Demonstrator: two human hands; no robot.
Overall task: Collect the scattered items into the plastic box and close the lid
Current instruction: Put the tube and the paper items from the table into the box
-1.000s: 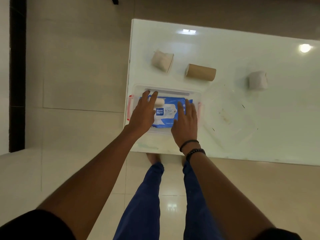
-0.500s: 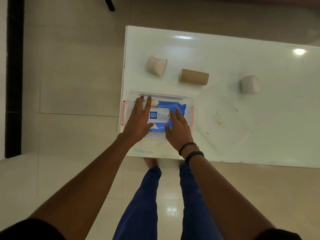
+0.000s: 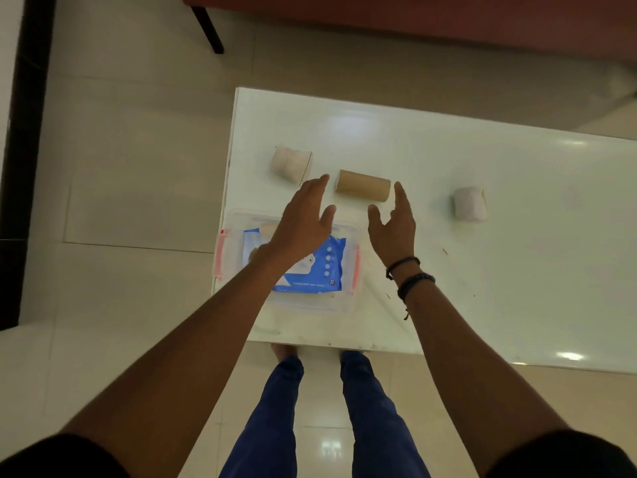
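A white table (image 3: pixel 448 270) fills the middle and right of the frame. Near its lower left corner a clear plastic box (image 3: pixel 238 222) with red side latches (image 3: pixel 219 256) is seen, lid off, with a blue pack of wet wipes (image 3: pixel 327 267) lying inside it. A clear lid (image 3: pixel 379 298) can be faintly made out on the table just right of the box, though its outline is hard to tell.

Above the box, a brown cardboard tube (image 3: pixel 363 185) lies on its side at centre frame. The left hand (image 3: pixel 303 222) is held over the far part of the box, fingers spread, empty, its fingertips just left of the tube. The right hand (image 3: pixel 393 225), wrist ringed with dark bracelets (image 3: pixel 410 274), is likewise spread and empty, its forefinger just beside the tube's right end. Whether either hand touches the tube cannot be told.

A white tissue roll (image 3: pixel 290 163) lies to the upper left of the tube, and a second white roll (image 3: pixel 469 204) lies well apart at the right.
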